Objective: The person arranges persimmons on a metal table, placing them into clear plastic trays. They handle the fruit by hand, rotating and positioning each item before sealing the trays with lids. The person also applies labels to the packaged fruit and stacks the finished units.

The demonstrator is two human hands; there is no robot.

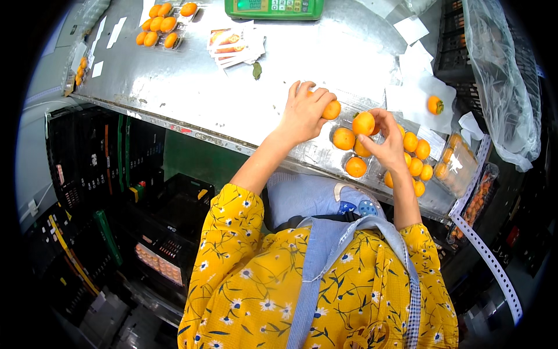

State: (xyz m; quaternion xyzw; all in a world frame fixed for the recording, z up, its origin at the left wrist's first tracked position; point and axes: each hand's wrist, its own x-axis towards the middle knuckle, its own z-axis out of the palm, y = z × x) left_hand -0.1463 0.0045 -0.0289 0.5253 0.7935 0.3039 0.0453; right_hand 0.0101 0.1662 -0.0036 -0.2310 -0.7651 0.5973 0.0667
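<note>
My left hand (305,112) curls palm down over an orange persimmon (331,110), with a bit of orange also showing between its fingers. With fingers and thumb, my right hand (383,139) grips an upper persimmon (363,123); its leafy cap shows at the left. Further persimmons (343,138) sit around and under it in a clear plastic tray, partly hidden by the hand. Right of my right wrist lie several more persimmons (416,166), grouped close together. A lone persimmon (435,105) rests on white sheets to the right.
The metal table (174,91) holds a green scale (274,9), printed cards (235,46), a leaf (256,70) and packed persimmons (157,24). Rightward are a clear-lidded pack (455,165), a black crate (455,48) and plastic film (501,78). Black crates (83,152) stand below left.
</note>
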